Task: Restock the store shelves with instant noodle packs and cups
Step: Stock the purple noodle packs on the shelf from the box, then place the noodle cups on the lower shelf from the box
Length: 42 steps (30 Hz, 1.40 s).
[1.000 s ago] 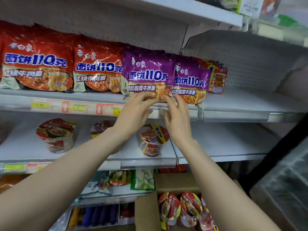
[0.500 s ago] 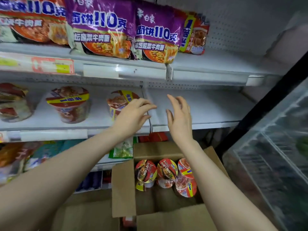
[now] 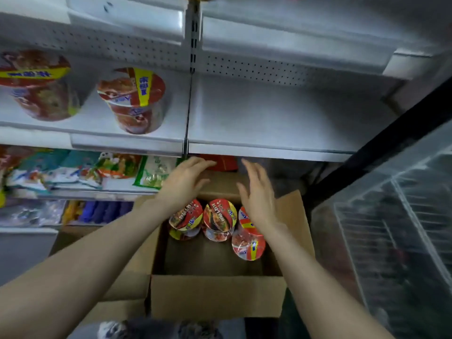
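Both hands empty: left hand and right hand hover with fingers loosely spread, grasping nothing. We note the instant noodle cups just below them at centre frame. They stand roughly upright, lids up, in a row at the far end of the open cardboard box. The middle cup lies between the palms; the right hand looks nearer its cup. Upper right: a bare white shelf. Upper left: two shelved cups.
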Motion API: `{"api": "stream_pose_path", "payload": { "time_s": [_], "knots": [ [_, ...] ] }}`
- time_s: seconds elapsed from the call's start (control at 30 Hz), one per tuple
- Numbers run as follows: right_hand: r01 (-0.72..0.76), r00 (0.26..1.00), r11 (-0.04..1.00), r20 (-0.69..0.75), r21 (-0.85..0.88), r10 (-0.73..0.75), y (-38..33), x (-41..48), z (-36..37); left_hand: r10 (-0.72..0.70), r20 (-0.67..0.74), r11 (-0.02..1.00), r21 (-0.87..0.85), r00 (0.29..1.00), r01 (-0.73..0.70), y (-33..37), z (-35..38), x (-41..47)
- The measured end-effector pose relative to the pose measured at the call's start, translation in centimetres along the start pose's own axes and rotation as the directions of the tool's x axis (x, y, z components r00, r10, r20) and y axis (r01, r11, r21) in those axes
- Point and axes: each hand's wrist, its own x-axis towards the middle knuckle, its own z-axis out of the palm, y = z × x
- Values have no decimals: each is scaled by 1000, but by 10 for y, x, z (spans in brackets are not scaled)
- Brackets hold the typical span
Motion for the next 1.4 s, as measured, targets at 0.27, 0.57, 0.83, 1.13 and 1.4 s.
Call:
{"api": "stream_pose_path", "payload": {
  "time_s": [0.27, 0.57, 0.83, 1.13, 1.4],
  "knots": [
    [-142, 918, 990, 376, 20, 124, 34, -20, 66, -454, 212, 881, -42, 866, 472, -34, 64, -43],
    [-136, 791, 988, 593, -68, 150, 40, 0, 160, -717, 427, 574, -87, 551, 814, -94, 145, -96],
    [-67, 771, 985, 619, -157, 152, 56, 22, 235, -813, 473, 302, -156, 339, 940, -133, 201, -101],
    [-198, 726, 968, 641, -153, 250, 58, 27, 267, -816, 434, 250, -333, 383, 909, -148, 208, -100],
    [-464, 735, 880, 599, 103, 317, 64, 24, 203, -756, 240, 489, -413, 610, 768, -108, 157, -88]
  ]
}}
